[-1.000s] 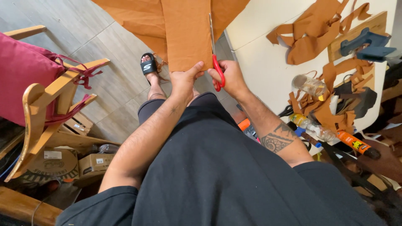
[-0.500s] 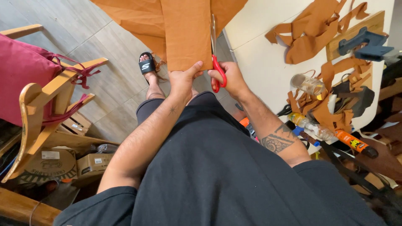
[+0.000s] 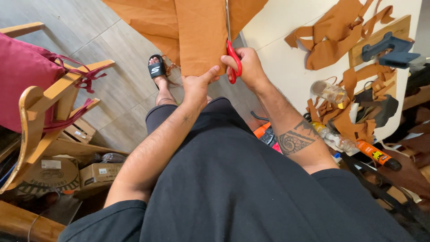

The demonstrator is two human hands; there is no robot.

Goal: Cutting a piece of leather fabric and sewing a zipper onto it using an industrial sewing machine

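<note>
Head view: right hand (image 3: 248, 67) closed through red-handled scissors (image 3: 233, 62), blades running up into orange fabric strip (image 3: 201, 36). Since a second ago, almost no change: hand and scissors hold same spot, cut line barely longer. Left hand (image 3: 197, 87) pinches strip's lower edge, thumb on top, keeping it taut. Strip hangs off white table (image 3: 282, 27) edge, over lap. Judgement: cut mid-way, slow progress.

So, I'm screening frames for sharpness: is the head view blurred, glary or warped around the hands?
Head view: both hands and the orange cloth are sharp, no motion blur; light is soft and even with faint shadows; the white table is bright but not blown out; wide-lens stretch bends the chair at the left edge; the scissors show no glare.
</note>
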